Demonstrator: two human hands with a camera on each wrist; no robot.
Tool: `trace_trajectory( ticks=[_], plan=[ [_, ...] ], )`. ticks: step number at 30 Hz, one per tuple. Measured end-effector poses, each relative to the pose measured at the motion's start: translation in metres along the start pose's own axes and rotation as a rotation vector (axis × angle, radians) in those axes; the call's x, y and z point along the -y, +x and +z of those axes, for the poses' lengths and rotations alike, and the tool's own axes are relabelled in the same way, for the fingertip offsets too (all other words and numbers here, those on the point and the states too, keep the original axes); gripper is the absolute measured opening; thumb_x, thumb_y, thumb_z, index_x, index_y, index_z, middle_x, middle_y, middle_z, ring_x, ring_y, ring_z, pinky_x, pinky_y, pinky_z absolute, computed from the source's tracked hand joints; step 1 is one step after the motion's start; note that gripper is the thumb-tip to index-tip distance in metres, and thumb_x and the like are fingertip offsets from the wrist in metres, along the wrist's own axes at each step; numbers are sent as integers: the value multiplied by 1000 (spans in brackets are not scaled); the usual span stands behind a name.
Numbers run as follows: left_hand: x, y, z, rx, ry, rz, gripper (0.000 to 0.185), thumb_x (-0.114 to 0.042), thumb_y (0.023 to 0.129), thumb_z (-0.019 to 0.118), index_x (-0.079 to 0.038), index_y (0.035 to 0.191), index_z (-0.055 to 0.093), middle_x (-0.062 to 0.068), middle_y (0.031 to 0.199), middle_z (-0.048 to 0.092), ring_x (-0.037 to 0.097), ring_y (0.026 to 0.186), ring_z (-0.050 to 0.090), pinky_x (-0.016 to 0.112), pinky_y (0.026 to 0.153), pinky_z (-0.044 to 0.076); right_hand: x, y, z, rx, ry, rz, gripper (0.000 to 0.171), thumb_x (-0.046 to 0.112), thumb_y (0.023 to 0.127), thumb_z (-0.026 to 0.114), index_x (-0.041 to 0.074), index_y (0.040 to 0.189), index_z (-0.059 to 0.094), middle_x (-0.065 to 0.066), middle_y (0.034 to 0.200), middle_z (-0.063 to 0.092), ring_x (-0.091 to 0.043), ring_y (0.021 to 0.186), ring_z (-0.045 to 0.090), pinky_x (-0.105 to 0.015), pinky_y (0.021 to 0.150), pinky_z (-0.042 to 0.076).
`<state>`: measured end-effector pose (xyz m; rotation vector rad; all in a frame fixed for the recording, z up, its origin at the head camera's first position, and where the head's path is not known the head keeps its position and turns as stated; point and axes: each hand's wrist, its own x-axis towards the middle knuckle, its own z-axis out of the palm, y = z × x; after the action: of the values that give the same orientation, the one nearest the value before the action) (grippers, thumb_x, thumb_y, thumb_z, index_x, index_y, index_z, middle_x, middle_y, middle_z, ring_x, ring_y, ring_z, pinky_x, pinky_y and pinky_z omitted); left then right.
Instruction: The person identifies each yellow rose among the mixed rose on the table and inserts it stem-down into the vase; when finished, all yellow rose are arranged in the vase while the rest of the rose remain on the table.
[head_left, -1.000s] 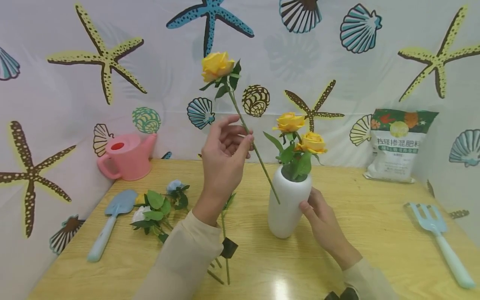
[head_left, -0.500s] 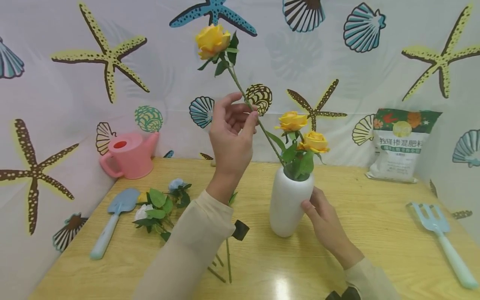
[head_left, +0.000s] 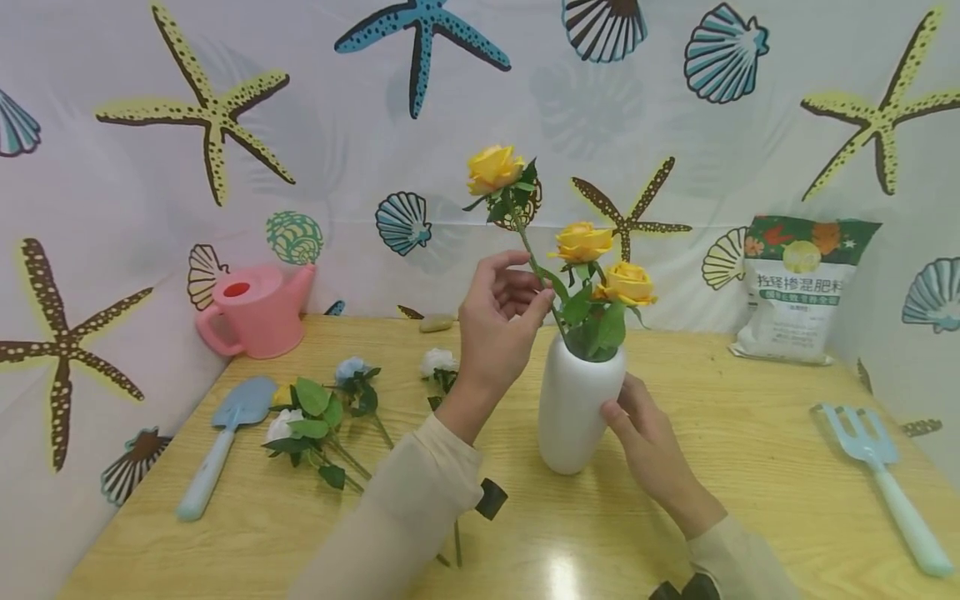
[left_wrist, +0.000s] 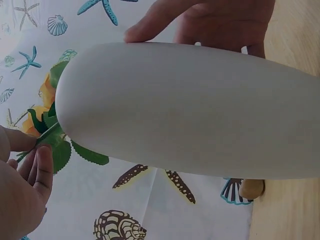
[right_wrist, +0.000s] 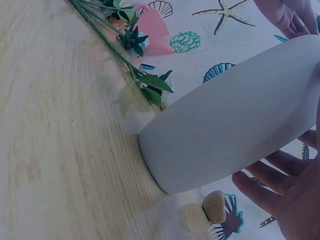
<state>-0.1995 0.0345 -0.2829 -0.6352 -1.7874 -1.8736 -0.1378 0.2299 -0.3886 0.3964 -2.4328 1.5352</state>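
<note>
My left hand [head_left: 501,321] has brought the yellow rose [head_left: 495,168] down, pinching its stem so the end now sits inside the white vase [head_left: 577,404] with the two others. My right hand [head_left: 648,446] grips the vase. Loose flowers [head_left: 318,412], a trowel [head_left: 221,442] and a fork [head_left: 877,471] lie apart on the surface [head_left: 750,500], blocking nothing.

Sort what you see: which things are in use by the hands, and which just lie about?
In use: yellow rose pinched by left hand; white vase steadied by right hand.

Lying about: pink watering can, blue trowel, blue fork, fertiliser bag, loose flowers.
</note>
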Motion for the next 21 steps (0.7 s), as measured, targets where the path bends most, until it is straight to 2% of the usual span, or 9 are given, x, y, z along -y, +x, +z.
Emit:
trace_trajectory(
  ticks=[6,9,14,21],
  plan=[
    [6,-14,3,55,32,-7,38,5,90,70,4,124,53,22,101,69,31,87,67,21,73,55,0,0,0,0,5,-14,47,20,107,47,2,150,39,-27,147,51,-49,137,47,-68,106,42],
    [8,-16,3,60,43,0,32,3,92,69,4,121,55,21,101,69,30,87,68,23,74,57,0,0,0,2,6,-11,47,20,107,47,2,150,39,-27,148,50,-49,138,46,-67,106,41],
    [8,-13,5,23,48,16,23,-2,93,69,4,114,59,20,102,70,29,86,69,24,73,57,-1,0,0,-4,-7,-13,47,20,107,47,3,150,39,-27,148,50,-49,137,47,-67,106,42],
    [8,-14,11,-31,42,-26,18,-2,92,71,4,106,61,19,99,70,25,80,67,19,69,53,-1,0,0,-9,-10,-21,45,19,107,47,2,149,40,-27,146,52,-49,135,48,-68,104,43]
  ],
)
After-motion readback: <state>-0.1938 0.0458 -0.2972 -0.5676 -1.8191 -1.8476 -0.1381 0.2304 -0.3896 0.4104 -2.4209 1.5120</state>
